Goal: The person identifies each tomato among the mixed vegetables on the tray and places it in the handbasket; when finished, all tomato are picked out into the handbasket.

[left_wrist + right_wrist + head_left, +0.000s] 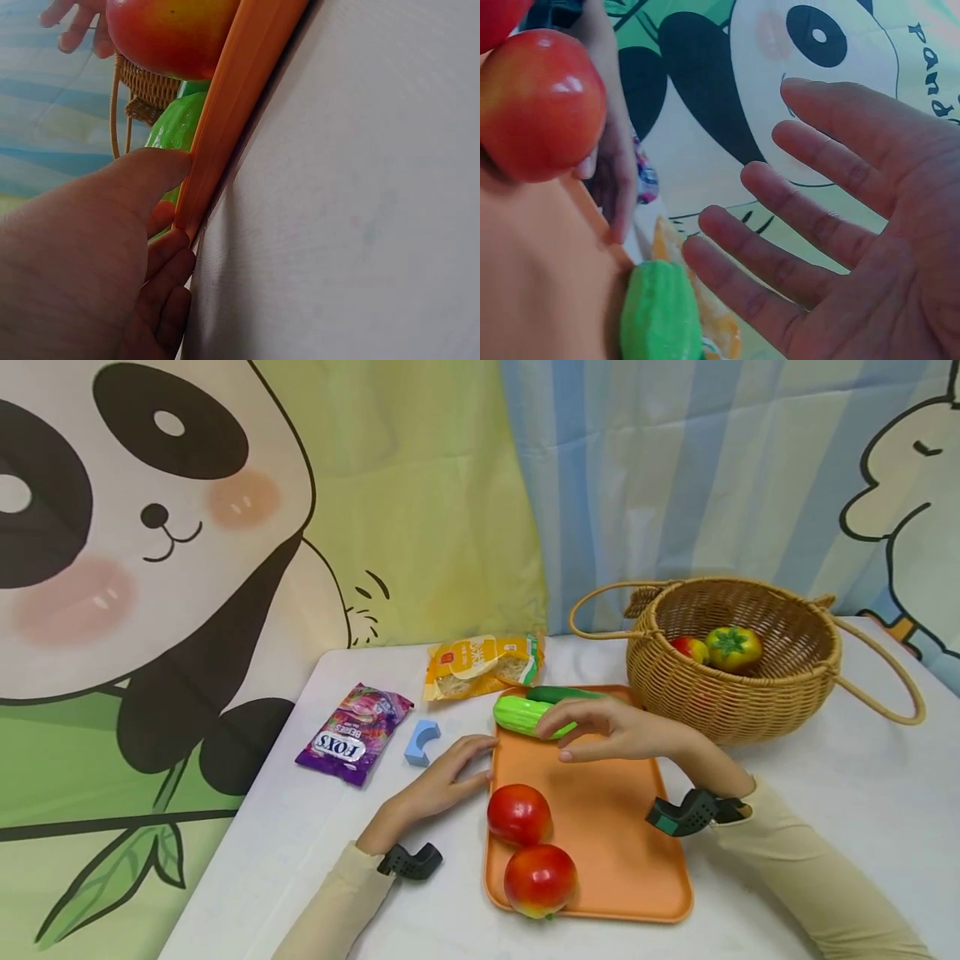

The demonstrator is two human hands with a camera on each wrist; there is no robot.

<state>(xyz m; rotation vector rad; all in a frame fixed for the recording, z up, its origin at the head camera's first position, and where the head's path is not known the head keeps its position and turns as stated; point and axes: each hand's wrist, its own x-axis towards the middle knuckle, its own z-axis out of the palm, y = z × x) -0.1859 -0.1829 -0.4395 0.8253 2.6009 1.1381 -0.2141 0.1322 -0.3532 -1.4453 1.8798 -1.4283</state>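
My left hand rests at the left edge of the orange tray, its thumb and fingertips touching the outer side in the left wrist view. Over the far part of the tray, my right hand hovers with fingers spread and nothing in it, as the right wrist view shows. A light green ridged vegetable lies under its fingertips in the head view, beside a dark green cucumber-like one. Two round red fruits with yellowish patches sit at the tray's near left corner.
A wicker basket holding a yellow-green tomato-like fruit and a red one stands behind the tray at right. Left of the tray lie a purple Fox's packet and a blue arch block. A yellow packet lies behind.
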